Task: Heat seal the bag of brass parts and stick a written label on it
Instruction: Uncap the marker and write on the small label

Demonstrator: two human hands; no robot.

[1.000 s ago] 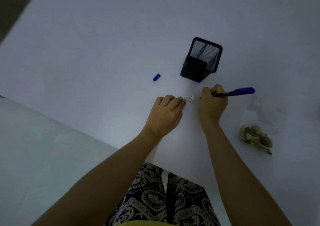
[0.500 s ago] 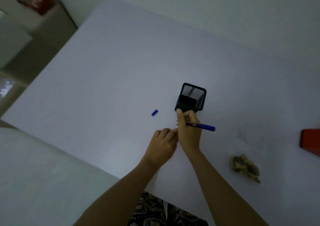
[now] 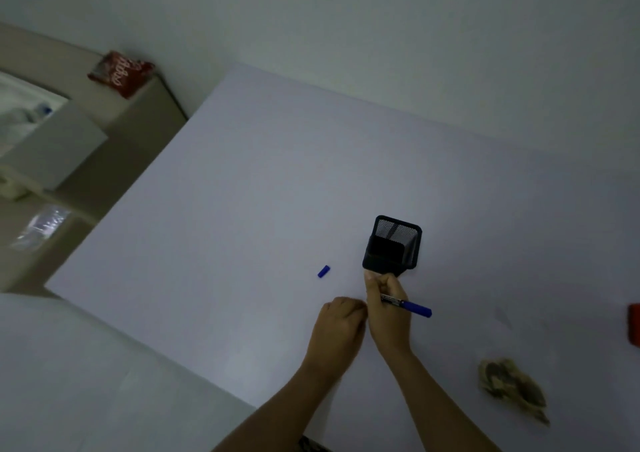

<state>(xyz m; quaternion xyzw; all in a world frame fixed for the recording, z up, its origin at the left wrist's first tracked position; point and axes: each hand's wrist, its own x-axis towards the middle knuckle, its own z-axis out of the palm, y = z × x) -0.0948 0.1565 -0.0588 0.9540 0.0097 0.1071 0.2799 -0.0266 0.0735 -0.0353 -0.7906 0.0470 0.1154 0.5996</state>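
Nearest, at lower right on white table: bag of brass parts, crumpled, lying loose, well apart from both hands. L hand curled knuckles-up on tabletop, fingers pressed together; anything under them hidden, can't tell. R hand touching L hand, closed around blue pen, pen's back end sticking out to the right (tip hidden by fingers). Label not visible. Just beyond R hand: black mesh pen holder, upright. Left of holder, apart: blue pen cap lying alone. Red object cut off at right edge. Far left, off table: red snack packet on a ledge.
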